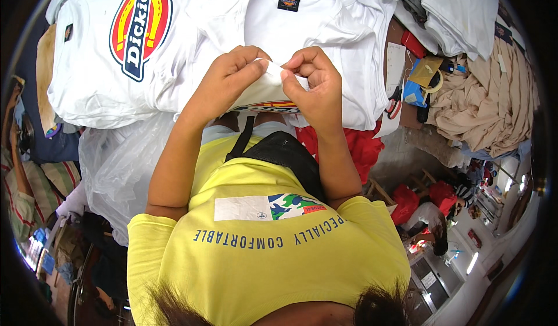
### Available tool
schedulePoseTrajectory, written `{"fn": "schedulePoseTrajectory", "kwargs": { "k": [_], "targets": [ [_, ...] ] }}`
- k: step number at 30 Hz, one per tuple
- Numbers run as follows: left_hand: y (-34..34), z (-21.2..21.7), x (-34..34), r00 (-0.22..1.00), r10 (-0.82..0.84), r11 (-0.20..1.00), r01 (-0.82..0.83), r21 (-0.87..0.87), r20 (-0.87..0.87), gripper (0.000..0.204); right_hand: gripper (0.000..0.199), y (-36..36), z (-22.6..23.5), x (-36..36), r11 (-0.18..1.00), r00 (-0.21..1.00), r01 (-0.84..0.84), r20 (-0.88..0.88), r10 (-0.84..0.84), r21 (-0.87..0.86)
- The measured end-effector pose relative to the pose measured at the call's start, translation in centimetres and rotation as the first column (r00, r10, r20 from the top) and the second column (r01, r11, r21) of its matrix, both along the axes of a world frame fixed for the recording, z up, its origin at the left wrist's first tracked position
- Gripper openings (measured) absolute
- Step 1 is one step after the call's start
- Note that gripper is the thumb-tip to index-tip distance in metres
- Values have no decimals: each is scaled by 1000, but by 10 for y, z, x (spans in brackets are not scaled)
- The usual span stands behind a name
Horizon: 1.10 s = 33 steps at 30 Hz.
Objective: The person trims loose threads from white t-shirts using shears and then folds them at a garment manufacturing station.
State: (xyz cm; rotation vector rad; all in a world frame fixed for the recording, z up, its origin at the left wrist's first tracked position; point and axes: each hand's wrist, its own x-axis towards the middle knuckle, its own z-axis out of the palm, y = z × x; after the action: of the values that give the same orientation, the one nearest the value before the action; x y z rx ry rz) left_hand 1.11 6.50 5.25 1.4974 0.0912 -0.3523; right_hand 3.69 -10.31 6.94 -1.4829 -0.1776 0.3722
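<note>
My left hand (232,77) and my right hand (317,85) are raised close together in front of my chest. Each pinches the edge of a white T-shirt (270,86) between thumb and fingers, with a short stretch of cloth between them. Part of a colourful print shows on the fabric hanging below. Right behind my hands, another white T-shirt (360,53) lies spread with its round neckline and a small dark neck label (288,3) facing up. On the left lies a white T-shirt (81,82) with a large red, yellow and dark blue print (141,27).
To the right are red-handled scissors (394,104), a roll of tape (433,83), a red box (413,45) and a heap of beige cloth (485,102). Clear plastic (119,163) hangs at the left table edge. Other people sit at far left and lower right.
</note>
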Motion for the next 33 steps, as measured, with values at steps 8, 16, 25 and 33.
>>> {"fn": "schedulePoseTrajectory", "kwargs": {
  "k": [8,16,25,33],
  "targets": [
    [-1,7,4,980,-25,973,-22,231,197,23,18,-3,3,-1,998,994,2,106,5,-62],
    [2,15,4,930,-105,916,-47,397,352,17,20,-3,2,-2,990,963,11,266,27,-142],
    [1,16,2,902,-108,888,-102,448,419,13,17,-4,2,-3,996,982,11,186,6,-90],
    [-12,16,-18,733,109,699,-537,473,672,15,18,-4,2,-10,985,968,96,244,-60,-140]
  ]
}}
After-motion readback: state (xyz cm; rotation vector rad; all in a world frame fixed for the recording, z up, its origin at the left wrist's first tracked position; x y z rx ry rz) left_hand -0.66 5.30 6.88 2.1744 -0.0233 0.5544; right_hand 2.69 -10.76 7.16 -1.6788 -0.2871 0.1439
